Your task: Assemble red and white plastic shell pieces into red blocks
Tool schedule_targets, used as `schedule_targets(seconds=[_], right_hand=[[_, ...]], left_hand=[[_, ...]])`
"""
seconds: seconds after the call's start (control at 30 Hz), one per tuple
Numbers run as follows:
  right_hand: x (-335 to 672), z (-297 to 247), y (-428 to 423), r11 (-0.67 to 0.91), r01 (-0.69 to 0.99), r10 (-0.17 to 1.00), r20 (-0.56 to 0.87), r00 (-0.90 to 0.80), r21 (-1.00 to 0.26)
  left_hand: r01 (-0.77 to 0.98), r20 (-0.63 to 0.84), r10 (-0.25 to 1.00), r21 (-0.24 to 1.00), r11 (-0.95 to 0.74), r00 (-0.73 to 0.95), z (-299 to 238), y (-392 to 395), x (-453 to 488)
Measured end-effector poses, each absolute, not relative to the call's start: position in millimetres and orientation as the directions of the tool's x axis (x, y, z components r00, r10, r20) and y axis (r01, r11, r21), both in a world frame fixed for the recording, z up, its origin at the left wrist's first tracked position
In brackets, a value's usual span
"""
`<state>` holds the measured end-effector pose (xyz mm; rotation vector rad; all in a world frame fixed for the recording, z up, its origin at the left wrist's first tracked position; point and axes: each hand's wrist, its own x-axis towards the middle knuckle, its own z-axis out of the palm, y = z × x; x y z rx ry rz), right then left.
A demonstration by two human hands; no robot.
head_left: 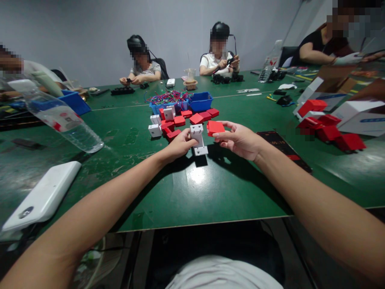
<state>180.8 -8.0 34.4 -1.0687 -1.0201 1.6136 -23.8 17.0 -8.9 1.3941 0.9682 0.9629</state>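
Note:
Between the fingers of my left hand point(182, 144) is a white plastic bracket point(197, 138), held upright just above the green table point(180, 204). My right hand point(239, 140) pinches a red block-shaped part point(215, 128) by its right side, a short gap away from the bracket. The fingers of both hands are closed on these parts. Behind them lies a loose pile of red parts point(179, 121) and white parts point(155, 130). Two blue bins stand behind the pile; coloured wires point(170, 97) fill the left one.
A plastic bottle point(64, 116) leans at the left, near a white power-bank-like device point(43, 196). A phone point(284, 150) lies beside my right forearm. More red parts point(329, 130) and white boxes point(357, 114) sit at the right. Several other people work around the table.

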Motion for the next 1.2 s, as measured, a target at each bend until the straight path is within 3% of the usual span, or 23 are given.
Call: schedule_targets(seconds=[0.7,1.0,1.2], right_hand=[[181.8,33.8,-3.1,-0.232,-0.251,0.963,-0.185,-0.198,-0.940],[182.0,34.5,-6.4,-0.288,-0.204,0.947,-0.247,-0.206,-0.936],[179.8,33.0,-5.8,-0.277,-0.265,0.951,-0.223,-0.214,-0.924]], left_hand=[[0.040,0.013,0.943,0.999,-0.028,0.332,-8.3,16.2,-23.3],[0.038,0.030,0.940,0.998,-0.045,0.341,-9.0,16.7,-23.1],[0.043,0.026,0.945,0.998,-0.042,0.325,-10.0,18.3,-22.8]])
